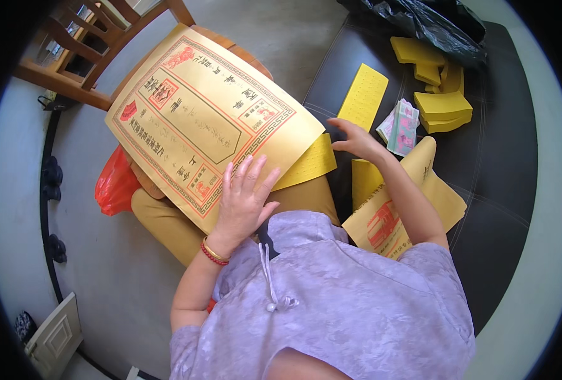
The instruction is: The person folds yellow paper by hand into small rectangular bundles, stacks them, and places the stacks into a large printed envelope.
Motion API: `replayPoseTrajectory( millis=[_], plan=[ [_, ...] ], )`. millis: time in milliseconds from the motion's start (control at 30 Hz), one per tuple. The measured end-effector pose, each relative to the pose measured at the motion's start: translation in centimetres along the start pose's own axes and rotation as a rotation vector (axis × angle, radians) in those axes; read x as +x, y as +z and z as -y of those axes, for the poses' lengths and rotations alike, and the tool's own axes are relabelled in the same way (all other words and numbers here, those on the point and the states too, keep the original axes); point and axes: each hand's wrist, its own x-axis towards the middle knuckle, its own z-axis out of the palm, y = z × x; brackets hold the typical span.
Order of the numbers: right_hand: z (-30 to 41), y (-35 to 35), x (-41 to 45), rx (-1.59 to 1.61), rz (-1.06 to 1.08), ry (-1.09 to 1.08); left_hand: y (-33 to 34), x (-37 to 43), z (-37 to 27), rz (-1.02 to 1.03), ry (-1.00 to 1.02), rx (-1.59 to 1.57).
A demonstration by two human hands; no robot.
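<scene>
A large printed yellow paper sheet (190, 118) with red and black borders lies over a wooden chair's seat and toward the lap. My left hand (247, 190), wearing bracelets at the wrist, rests spread on the sheet's near edge. My right hand (357, 140) hovers beside the sheet's right corner, thumb and fingers apart, holding nothing. A strip of dotted yellow paper (309, 164) sticks out from beneath the sheet. Just beyond my right hand another dotted yellow stack (364, 95) lies on the black padded seat, with a bundle of printed notes (403, 128) to its right.
Folded printed papers (442, 197) lie under and beside my right forearm. Several yellow paper stacks (442, 107) and a black plastic bag (433, 28) sit at the seat's far side. A red plastic bag (117, 183) is left of the wooden chair (91, 97).
</scene>
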Motion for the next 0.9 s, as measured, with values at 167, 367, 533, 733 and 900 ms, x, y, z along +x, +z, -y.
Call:
replayPoseTrajectory(
  millis=[167,367,533,733,900],
  plan=[
    [0.7,2.0,3.4,-0.236,0.22,-0.142,1.1,-0.5,-0.6,0.039,-0.017,-0.059],
    [1.5,0.2,3.0,-0.41,0.559,0.087,1.0,-0.5,-0.9,-0.032,-0.038,-0.185],
    [5.0,-6.7,-4.3,-0.135,0.208,0.099,-0.6,0.1,-1.4,-0.104,-0.074,-0.321],
    [12.3,-11.2,-11.2,0.132,-0.083,0.071,-3.1,2.2,-3.5,-0.109,-0.095,-0.654],
    [17.6,-7.2,-9.5,0.127,-0.121,-0.258,-6.3,3.7,-5.6,-0.207,-0.008,-0.755]
  ],
)
